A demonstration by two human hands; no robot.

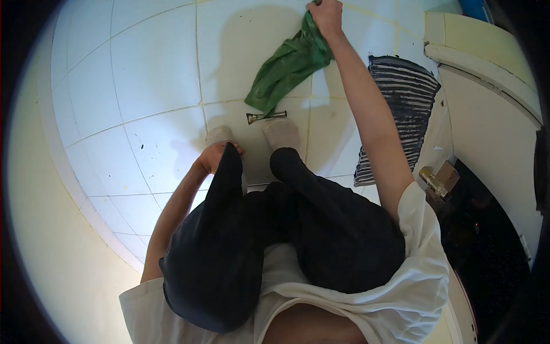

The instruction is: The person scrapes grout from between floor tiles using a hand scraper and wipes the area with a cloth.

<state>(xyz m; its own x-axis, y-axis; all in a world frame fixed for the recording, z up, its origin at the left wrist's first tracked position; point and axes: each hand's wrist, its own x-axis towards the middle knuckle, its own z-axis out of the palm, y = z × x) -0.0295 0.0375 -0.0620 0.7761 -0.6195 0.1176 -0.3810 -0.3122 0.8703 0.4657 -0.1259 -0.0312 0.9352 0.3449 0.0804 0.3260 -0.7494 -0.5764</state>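
My right hand (327,17), stretched out at the top of the view, grips one end of a green cloth (290,66). The cloth hangs down and to the left, its lower tip over a small dark and silver item (254,118) on the tiled floor near my feet; I cannot tell what that item is. My left hand (217,157) is low beside my left foot, at the cuff of my dark trouser leg (232,161). The trouser leg hides part of its fingers, so its grip is unclear.
White floor tiles (154,73) with dark specks lie before me. A black-and-white striped mat (401,99) is on the floor at the right. Beyond it are a white door (485,124), a gold-coloured can (433,181) and a cardboard piece (447,176). A wall (47,215) curves along the left.
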